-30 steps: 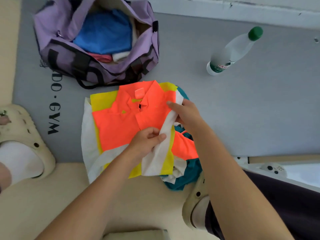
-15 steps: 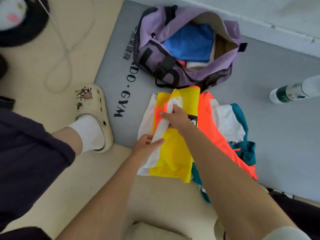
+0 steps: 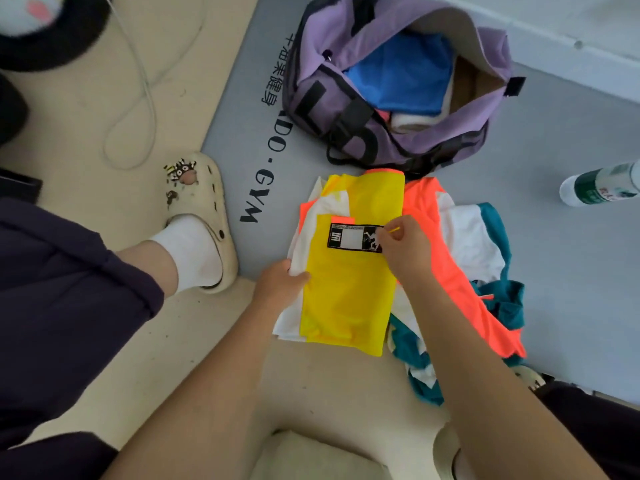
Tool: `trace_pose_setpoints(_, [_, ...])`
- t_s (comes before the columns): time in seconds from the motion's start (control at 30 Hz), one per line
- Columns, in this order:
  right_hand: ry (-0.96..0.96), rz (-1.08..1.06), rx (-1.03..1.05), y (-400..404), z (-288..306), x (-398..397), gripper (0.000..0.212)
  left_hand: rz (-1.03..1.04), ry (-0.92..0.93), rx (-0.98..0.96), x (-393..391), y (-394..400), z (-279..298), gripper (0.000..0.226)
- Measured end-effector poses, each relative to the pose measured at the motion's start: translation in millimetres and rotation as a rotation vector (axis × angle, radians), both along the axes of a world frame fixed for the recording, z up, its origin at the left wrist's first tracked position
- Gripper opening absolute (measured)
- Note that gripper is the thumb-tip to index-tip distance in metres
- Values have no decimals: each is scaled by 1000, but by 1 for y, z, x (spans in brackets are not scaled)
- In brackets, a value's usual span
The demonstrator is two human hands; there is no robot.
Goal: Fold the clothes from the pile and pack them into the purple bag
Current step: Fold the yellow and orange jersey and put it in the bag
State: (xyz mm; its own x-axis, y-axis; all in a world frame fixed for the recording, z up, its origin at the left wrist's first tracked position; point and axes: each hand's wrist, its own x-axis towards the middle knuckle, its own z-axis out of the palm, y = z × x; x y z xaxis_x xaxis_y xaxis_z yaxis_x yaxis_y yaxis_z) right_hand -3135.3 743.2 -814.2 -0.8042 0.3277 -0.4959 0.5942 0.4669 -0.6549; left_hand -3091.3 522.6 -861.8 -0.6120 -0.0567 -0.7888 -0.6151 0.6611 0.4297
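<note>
A yellow, orange and white shirt (image 3: 346,299) lies half folded on the edge of the grey gym mat (image 3: 571,271), yellow back side up with a black label. My left hand (image 3: 280,282) pinches its white left edge. My right hand (image 3: 401,247) pinches the yellow fabric beside the label. Under it lies a teal and white garment (image 3: 498,303). The purple bag (image 3: 388,133) stands open just beyond, with blue, pink and white folded clothes inside.
A plastic bottle (image 3: 599,187) lies on the mat at the right edge. My left foot in a cream clog (image 3: 204,216) rests left of the shirt; a white cable (image 3: 145,98) loops on the beige floor behind it.
The right side of the shirt has been folded over to the left, so the orange front is covered by yellow. The view has swung left; both hands moved left with the fabric.
</note>
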Motion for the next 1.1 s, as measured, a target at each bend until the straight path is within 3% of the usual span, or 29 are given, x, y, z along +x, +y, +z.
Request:
trace_pose_setpoints(0.1, [-92,33,125,22,-7,33,20,-5,18,-15,6,1,-2,22])
trace_pose_setpoints(0.3, [-247,-22,6,21,-18,35,25,45,-10,-29,16,-2,-1,23])
trace_pose_setpoints(0.4, [-356,22,-128,18,-17,31,25,-50,93,-310,20,-4,9,21])
trace_pose_setpoints(0.47, [-199,112,3,14,-14,34,24,-157,380,-458,17,4,15,27])
trace_pose_setpoints(0.57, [181,323,339,11,-20,51,18,-449,691,-371,0,31,20,54])
trace_pose_setpoints(0.73, [68,661,515,47,-42,85,52,-726,455,-307,-17,55,3,81])
trace_pose_setpoints(0.9, [7,483,665,126,-48,82,69,-744,444,-359,-14,54,-9,87])
trace_pose_setpoints(1.0, [-71,256,760,168,-39,70,58,-730,439,-378,-13,59,-11,87])
trace_pose_setpoints(1.1, [88,101,823,150,-29,54,36,-751,442,-420,-14,60,-10,87])
